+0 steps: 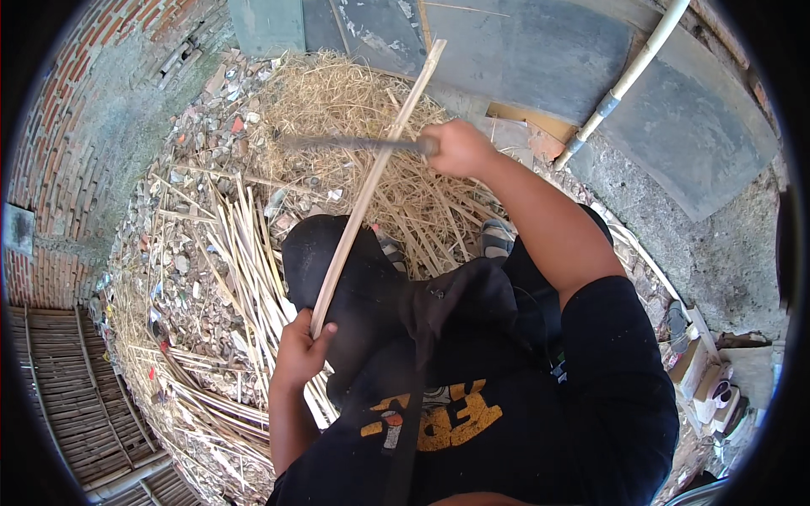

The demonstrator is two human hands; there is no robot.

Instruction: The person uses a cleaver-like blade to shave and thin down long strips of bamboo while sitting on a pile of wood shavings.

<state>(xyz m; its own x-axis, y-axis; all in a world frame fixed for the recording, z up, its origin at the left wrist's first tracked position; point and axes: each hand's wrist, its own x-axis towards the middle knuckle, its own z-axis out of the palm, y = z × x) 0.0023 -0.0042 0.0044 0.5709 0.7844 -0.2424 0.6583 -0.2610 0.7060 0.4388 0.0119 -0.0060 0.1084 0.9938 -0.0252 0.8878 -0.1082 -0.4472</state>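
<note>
A long pale bamboo strip (359, 211) slants up from beside my left thigh toward the far wall. Its near end is gripped in my left hand (301, 350), with the thumb lying along it. My right hand (458, 148) is closed round the handle of a long-bladed knife (337, 143). The blade points left and crosses the upper part of the strip; it is blurred, so I cannot tell whether it cuts into the wood. Below the strip's far half lies a heap of thin bamboo shavings (321, 101).
Split bamboo strips (245, 253) lie in a bundle left of my leg, over rubble-strewn ground (181, 261). A brick wall (76, 110) rises at left, a bamboo slat panel (76, 379) below it. Grey sheets (540, 59) and a white pipe (629, 80) stand at the far right.
</note>
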